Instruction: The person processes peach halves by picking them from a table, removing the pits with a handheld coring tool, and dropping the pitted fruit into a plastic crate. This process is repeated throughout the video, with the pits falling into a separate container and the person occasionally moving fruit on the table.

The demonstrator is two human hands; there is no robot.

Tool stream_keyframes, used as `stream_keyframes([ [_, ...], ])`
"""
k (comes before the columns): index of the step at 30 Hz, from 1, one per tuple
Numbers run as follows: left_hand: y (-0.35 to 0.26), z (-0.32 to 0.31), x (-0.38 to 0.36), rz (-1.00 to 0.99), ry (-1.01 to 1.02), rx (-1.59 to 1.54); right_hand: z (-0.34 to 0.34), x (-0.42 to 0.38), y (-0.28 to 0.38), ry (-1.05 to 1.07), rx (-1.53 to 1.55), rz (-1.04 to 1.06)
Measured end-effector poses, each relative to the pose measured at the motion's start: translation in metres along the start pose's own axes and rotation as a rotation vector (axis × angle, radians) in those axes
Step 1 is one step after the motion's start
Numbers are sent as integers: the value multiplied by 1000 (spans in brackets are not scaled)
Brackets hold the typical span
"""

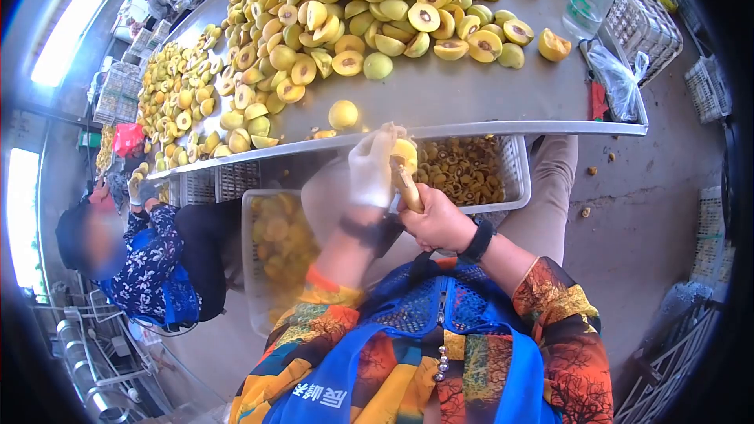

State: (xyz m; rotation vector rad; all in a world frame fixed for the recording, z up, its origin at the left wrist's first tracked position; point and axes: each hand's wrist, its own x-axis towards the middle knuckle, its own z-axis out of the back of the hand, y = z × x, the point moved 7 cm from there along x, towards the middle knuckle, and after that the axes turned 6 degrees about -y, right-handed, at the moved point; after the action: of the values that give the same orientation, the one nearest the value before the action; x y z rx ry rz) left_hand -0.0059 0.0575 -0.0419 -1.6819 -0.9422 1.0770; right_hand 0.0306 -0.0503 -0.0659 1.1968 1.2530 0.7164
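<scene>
My left hand, in a white glove, is closed around a yellow peach half just in front of the table's metal edge. My right hand is bare and wraps the wooden handle of a pitting tool. The tool's head meets the cut face of the peach half; its tip is hard to make out. On the table, close to my left hand, lies a single yellow peach piece. Beyond it rises a large pile of halved peaches, many with brown pits or hollows showing.
Below the table edge, a white crate holds pits and scraps; another crate by my left leg holds peach pieces. A blue-lidded jug and plastic bag stand at right. A co-worker sits at left; other people are farther back.
</scene>
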Motion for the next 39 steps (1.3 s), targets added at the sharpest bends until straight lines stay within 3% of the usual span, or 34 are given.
stream_keyframes([
  [1, 1, 3, -1, -105, -17, -12, -5, -5, -1, 65, 132, -120],
  [4, 3, 4, 2, -71, 17, 35, -10, -12, -3, 169, 368, -343],
  [7, 9, -5, -6, 315, 52, -53, -12, -13, -6, 177, 517, -404],
  [10, 17, 1, -2, 278, 21, -40, -14, -7, -17, 190, 498, -402],
  [13, 7, 5, 2, -53, 209, 182, -21, -14, -19, 344, 658, -449],
  [16, 11, 5, 7, 26, 353, 181, -28, -17, -20, 392, 747, -487],
  [20, 24, 22, 7, 288, -3, -5, -28, 2, -24, 307, 672, -372],
  [21, 31, 26, 13, 267, -41, -66, -29, 4, -27, 300, 675, -409],
  [24, 51, 71, 30, 531, 21, -533, -26, -2, -20, 374, 657, -215],
  [26, 17, 121, 31, 324, -125, -549, -12, 5, -26, 247, 612, -200],
  [28, -13, 175, 7, 282, -418, -496, 7, 13, -29, 101, 449, -187],
  [30, -16, 242, -10, 213, -395, -339, 29, 32, -56, -54, -251, -8],
  [31, -20, 277, -24, 137, -539, -78, 39, 34, -54, -129, -777, -20],
  [32, -25, 307, -38, 63, -670, 187, 46, 36, -63, -131, -881, 33],
  [35, -13, 385, -58, -84, -727, 1295, 62, 43, -110, -137, -1089, 182],
  [38, -13, 378, -43, -240, -772, 1607, 66, 37, -127, -191, -1099, 213],
  [39, -17, 363, -26, -294, -692, 1659, 64, 36, -126, -213, -1095, 217],
])
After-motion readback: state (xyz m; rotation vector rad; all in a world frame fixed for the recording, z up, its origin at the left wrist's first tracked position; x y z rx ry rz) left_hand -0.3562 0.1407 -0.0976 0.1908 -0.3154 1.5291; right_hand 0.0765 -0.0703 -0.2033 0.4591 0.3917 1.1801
